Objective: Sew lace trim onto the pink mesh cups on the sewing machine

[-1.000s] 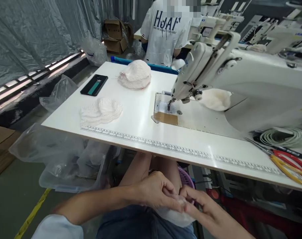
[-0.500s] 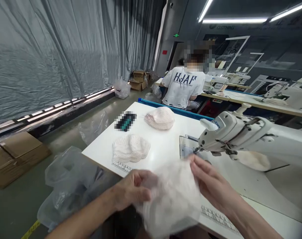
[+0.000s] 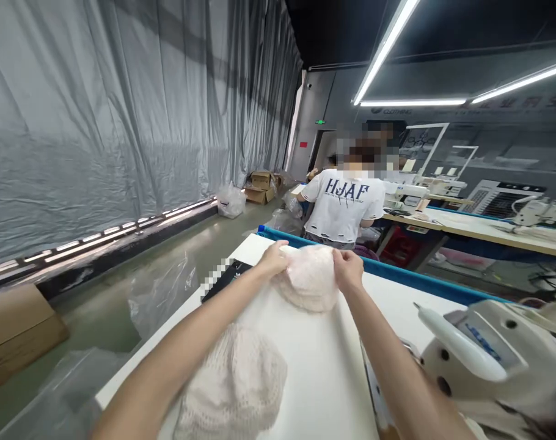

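At the far end of the white table point(image 3: 324, 360), a soft, pale pink cloth piece point(image 3: 311, 267) is stretched between my two hands. My left hand point(image 3: 275, 259) pinches its left edge. On the opposite edge, the fingers of my right hand point(image 3: 350, 269) are closed. Directly beneath the cloth lies a pinkish cap point(image 3: 308, 300), partly covered by it. Nearer to me, a cream knitted hat point(image 3: 241, 379) with a lacy brim rests on the table, below my left forearm. A dark phone-like object point(image 3: 223, 282) lies left of my left wrist, partly blurred out.
A white sewing machine point(image 3: 484, 348) stands at the right, close to my right forearm. Clear plastic bags point(image 3: 163, 293) and a cardboard box point(image 3: 19, 336) lie on the floor at left. Beyond the table's blue edge point(image 3: 397, 278) sits a person in a white shirt point(image 3: 344, 205).
Both hands have carried the pale cloth from the table's near edge, beside the sewing machine, forward to the pinkish cap at the far end. My view has tilted up and come closer.
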Demonstrator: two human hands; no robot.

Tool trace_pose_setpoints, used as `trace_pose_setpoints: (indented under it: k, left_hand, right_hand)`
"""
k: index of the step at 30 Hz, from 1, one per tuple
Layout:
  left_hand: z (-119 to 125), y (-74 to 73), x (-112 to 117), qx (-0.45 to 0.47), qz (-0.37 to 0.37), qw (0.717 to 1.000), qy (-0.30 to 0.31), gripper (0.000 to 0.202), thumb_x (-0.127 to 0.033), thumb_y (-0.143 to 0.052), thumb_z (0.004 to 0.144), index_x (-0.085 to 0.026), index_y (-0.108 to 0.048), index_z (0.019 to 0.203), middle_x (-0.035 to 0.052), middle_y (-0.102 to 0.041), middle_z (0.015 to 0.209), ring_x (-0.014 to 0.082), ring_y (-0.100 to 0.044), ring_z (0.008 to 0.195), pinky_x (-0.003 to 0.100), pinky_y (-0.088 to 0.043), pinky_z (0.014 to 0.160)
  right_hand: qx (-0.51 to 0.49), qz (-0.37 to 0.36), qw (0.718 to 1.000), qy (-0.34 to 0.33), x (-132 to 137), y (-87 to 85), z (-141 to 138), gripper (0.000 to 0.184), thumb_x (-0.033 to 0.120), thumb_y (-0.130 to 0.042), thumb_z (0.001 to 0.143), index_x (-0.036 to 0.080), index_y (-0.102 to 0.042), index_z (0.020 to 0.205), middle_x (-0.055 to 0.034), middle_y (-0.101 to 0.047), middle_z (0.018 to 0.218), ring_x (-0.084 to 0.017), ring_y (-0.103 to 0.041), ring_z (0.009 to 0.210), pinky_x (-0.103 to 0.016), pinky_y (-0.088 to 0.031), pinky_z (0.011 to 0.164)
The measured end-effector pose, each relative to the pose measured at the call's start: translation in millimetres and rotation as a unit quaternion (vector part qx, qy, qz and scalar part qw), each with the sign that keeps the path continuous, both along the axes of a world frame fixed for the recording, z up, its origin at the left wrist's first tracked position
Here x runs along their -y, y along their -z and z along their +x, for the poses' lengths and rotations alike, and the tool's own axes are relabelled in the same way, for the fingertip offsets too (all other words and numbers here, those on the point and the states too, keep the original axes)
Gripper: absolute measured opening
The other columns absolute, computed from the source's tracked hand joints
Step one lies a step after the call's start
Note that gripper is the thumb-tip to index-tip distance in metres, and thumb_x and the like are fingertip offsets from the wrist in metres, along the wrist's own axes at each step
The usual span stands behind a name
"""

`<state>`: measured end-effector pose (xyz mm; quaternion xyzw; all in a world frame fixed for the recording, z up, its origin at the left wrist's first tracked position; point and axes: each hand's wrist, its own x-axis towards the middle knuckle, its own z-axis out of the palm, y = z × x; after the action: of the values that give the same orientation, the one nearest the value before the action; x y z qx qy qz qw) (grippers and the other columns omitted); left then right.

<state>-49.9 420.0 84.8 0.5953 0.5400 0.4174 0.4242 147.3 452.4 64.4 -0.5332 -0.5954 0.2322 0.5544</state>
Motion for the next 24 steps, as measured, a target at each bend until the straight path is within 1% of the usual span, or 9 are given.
trace_pose_setpoints:
  k: [3,6,11,13,15,17,19,21,24]
  left_hand:
    - [9,17.4,-17,-0.109,0.016,0.994,-0.019,0.032,-0.028,-0.057,0.086,-0.015,-0.052,0.116,0.0089,-0.055,0.115,0.0216,-0.056,0.101,0.043,-0.049,0.086]
    - [10,27.0,-13,-0.184,0.034,0.982,-0.022,0.032,-0.027,-0.058,0.085,-0.016,-0.053,0.115,0.0096,-0.051,0.122,0.0242,-0.051,0.109,0.047,-0.043,0.093]
    - [-19,14.2,28,-0.252,0.085,0.964,-0.01,0.043,-0.019,-0.052,0.083,-0.02,-0.049,0.126,0.0114,-0.047,0.126,0.0256,-0.052,0.11,0.04,-0.037,0.098]
    - [-36,5.1,61,-0.269,0.104,0.957,0.03,0.036,-0.017,-0.05,0.083,-0.021,-0.056,0.119,0.0081,-0.055,0.118,0.0222,-0.055,0.104,0.034,-0.037,0.096]
    - [-52,-0.7,101,-0.28,0.113,0.95,0.084,0.026,-0.018,-0.053,0.082,-0.02,-0.065,0.105,0.005,-0.063,0.105,0.0191,-0.058,0.094,0.029,-0.04,0.088]
    - [-62,0.2,138,-0.289,0.113,0.941,0.132,0.017,-0.024,-0.06,0.079,-0.02,-0.069,0.093,0.0028,-0.067,0.089,0.0177,-0.06,0.084,0.026,-0.042,0.078]
    - [-65,7.4,163,-0.306,0.108,0.932,0.158,0.018,-0.032,-0.065,0.076,-0.02,-0.069,0.089,0.0016,-0.067,0.083,0.0172,-0.06,0.079,0.024,-0.04,0.071]
    - [-62,17.3,178,-0.339,0.101,0.922,0.159,0.019,-0.037,-0.067,0.074,-0.02,-0.068,0.084,0.0002,-0.065,0.079,0.0164,-0.058,0.076,0.023,-0.037,0.068]
    - [-49,30.6,196,-0.357,0.126,0.913,0.152,0.014,-0.032,-0.058,0.077,-0.018,-0.062,0.076,0.001,-0.062,0.077,0.0166,-0.055,0.074,0.024,-0.034,0.066]
  right_hand:
    - [0.039,-0.057,0.995,0.074,-8,11.5,8,0.023,0.032,-0.053,0.091,0.019,-0.058,0.109,-0.0051,-0.059,0.113,-0.019,-0.059,0.096,-0.037,-0.051,0.081]
    - [0.065,-0.074,0.986,0.136,-7,16.2,6,0.023,0.032,-0.054,0.091,0.02,-0.058,0.11,-0.0059,-0.058,0.115,-0.019,-0.059,0.096,-0.038,-0.05,0.082]
    - [0.102,-0.023,0.973,0.208,28,9.6,-15,0.03,0.035,-0.05,0.091,0.019,-0.052,0.117,-0.0082,-0.051,0.124,-0.023,-0.052,0.107,-0.045,-0.042,0.091]
    - [0.14,0.006,0.98,0.143,62,6.3,-24,0.028,0.038,-0.046,0.092,0.018,-0.053,0.111,-0.0092,-0.052,0.12,-0.023,-0.052,0.104,-0.044,-0.041,0.09]
    - [0.193,0.014,0.981,0.006,103,6.7,-31,0.03,0.045,-0.043,0.09,0.019,-0.057,0.097,-0.0099,-0.058,0.105,-0.021,-0.056,0.084,-0.038,-0.045,0.077]
    - [0.252,-0.003,0.955,-0.157,141,12.9,-37,0.03,0.051,-0.048,0.086,0.023,-0.06,0.088,-0.0053,-0.062,0.091,-0.017,-0.056,0.067,-0.032,-0.046,0.062]
    - [0.3,-0.025,0.923,-0.241,167,22.9,-45,0.027,0.049,-0.051,0.084,0.024,-0.059,0.089,-0.0028,-0.063,0.085,-0.015,-0.054,0.057,-0.029,-0.046,0.055]
    - [0.338,-0.049,0.906,-0.249,183,31.2,-55,0.024,0.044,-0.049,0.087,0.021,-0.057,0.089,-0.0039,-0.063,0.085,-0.014,-0.054,0.056,-0.03,-0.046,0.055]
    - [0.384,-0.096,0.899,-0.188,204,32.3,-68,0.021,0.035,-0.051,0.089,0.016,-0.058,0.086,-0.0044,-0.062,0.085,-0.015,-0.058,0.067,-0.033,-0.048,0.063]
